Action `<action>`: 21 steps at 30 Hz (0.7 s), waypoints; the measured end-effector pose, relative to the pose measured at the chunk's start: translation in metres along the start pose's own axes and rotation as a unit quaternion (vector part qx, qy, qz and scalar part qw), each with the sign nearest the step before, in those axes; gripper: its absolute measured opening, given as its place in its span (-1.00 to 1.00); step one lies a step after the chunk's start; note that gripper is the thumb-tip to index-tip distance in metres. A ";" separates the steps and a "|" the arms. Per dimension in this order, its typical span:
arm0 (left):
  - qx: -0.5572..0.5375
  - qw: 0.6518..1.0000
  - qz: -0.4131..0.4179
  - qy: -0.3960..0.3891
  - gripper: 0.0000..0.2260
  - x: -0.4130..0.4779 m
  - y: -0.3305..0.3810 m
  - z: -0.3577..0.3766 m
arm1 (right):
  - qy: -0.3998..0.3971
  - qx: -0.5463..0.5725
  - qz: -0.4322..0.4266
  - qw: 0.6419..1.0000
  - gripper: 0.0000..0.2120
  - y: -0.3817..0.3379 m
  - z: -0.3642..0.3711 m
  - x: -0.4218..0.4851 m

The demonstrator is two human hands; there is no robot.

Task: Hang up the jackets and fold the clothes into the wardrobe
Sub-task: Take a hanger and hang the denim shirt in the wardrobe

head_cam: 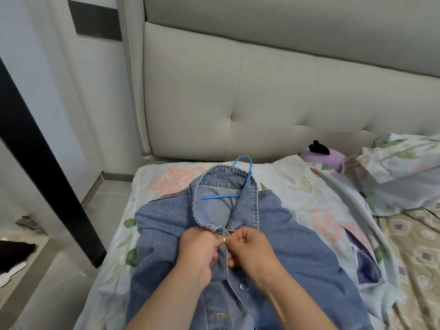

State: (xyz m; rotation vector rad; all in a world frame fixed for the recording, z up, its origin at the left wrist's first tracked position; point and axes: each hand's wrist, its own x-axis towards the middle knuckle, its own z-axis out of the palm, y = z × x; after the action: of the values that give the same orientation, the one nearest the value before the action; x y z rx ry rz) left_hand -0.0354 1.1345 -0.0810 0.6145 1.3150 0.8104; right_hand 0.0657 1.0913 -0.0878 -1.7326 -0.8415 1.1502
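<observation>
Two grips meet at the top snap (223,239) of a denim jacket (300,248) spread on the bed (292,184); left grip (198,246) and right grip (250,245) each pinch a front edge. A blue hanger (219,197) sits inside the collar.

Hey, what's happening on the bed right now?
A person is doing up a denim jacket laid flat on the bed. The left hand and the right hand both pinch the front edges at the top button, just below the collar. A blue hanger is already inside the jacket, its hook sticking out above the collar.
</observation>
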 end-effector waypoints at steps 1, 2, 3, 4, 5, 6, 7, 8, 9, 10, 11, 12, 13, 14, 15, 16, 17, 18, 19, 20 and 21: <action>0.019 1.000 -0.016 0.005 -0.79 0.003 0.004 0.000 | 0.013 -0.089 -0.052 0.995 -0.77 0.003 -0.005 0.001; 0.039 0.999 -0.024 0.010 -0.79 0.004 0.006 0.000 | 0.038 -0.206 -0.112 0.971 -0.78 0.006 -0.010 0.003; 0.058 0.998 -0.019 0.014 -0.79 0.005 0.009 0.001 | 0.066 -0.311 -0.167 0.933 -0.81 0.007 -0.012 0.004; 0.075 0.997 0.001 0.014 -0.80 0.005 0.011 0.002 | 0.088 -0.370 -0.205 0.902 -0.84 0.007 -0.012 0.004; 0.088 0.996 0.033 0.008 -0.79 0.004 0.012 0.002 | 0.096 -0.382 -0.224 0.892 -0.85 0.005 -0.011 0.003; 0.096 0.993 0.068 0.001 -0.79 0.002 0.010 0.001 | 0.102 -0.373 -0.226 0.894 -0.85 0.003 -0.010 0.003; 0.099 0.990 0.101 -0.004 -0.80 -0.001 0.006 -0.001 | 0.106 -0.353 -0.223 0.903 -0.84 0.002 -0.011 0.002; 0.108 0.984 0.139 -0.003 -0.80 -0.006 -0.001 -0.007 | 0.111 -0.325 -0.222 0.912 -0.84 0.003 -0.013 -0.001; 0.129 0.973 0.193 0.013 -0.79 -0.013 -0.010 -0.015 | 0.119 -0.305 -0.227 0.917 -0.83 0.006 -0.017 -0.006; 0.167 0.951 0.256 0.039 -0.77 -0.020 -0.022 -0.023 | 0.128 -0.299 -0.234 0.916 -0.83 0.011 -0.021 -0.013; 0.219 0.921 0.314 0.068 -0.74 -0.028 -0.036 -0.031 | 0.132 -0.307 -0.239 0.912 -0.84 0.019 -0.025 -0.022; 0.272 0.891 0.352 0.089 -0.71 -0.037 -0.048 -0.039 | 0.133 -0.330 -0.245 0.902 -0.87 0.030 -0.029 -0.031; 0.328 0.867 0.365 0.089 -0.71 -0.047 -0.059 -0.044 | 0.125 -0.358 -0.245 0.892 -0.93 0.042 -0.032 -0.040; 0.395 0.844 0.356 0.067 -0.74 -0.054 -0.068 -0.046 | 0.110 -0.379 -0.237 0.888 -0.90 0.053 -0.034 -0.049; 0.486 0.808 0.330 0.030 -0.77 -0.061 -0.077 -0.048 | 0.091 -0.388 -0.225 0.889 -0.82 0.064 -0.035 -0.055; 0.571 0.763 0.304 -0.010 -0.75 -0.067 -0.083 -0.048 | 0.079 -0.385 -0.220 0.893 -0.77 0.072 -0.035 -0.059; 0.626 0.726 0.284 -0.029 -0.71 -0.072 -0.088 -0.050 | 0.073 -0.380 -0.219 0.896 -0.77 0.076 -0.036 -0.063; 0.659 0.702 0.268 -0.031 -0.64 -0.075 -0.089 -0.052 | 0.063 -0.380 -0.218 0.897 -0.79 0.076 -0.035 -0.064; 0.672 0.693 0.261 -0.018 -0.60 -0.075 -0.088 -0.053 | 0.051 -0.384 -0.219 0.895 -0.82 0.074 -0.033 -0.064; 0.661 0.701 0.267 -0.006 -0.64 -0.077 -0.088 -0.055 | 0.039 -0.385 -0.221 0.895 -0.85 0.072 -0.033 -0.066; 0.645 0.715 0.270 0.001 -0.70 -0.081 -0.087 -0.057 | 0.032 -0.379 -0.215 0.899 -0.88 0.069 -0.033 -0.069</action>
State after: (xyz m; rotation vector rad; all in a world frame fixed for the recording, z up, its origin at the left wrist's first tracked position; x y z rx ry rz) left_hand -0.0818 1.0150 -0.1119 2.1909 1.6053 0.1744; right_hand 0.0775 0.9946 -0.1210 -2.0073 -1.6857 0.4714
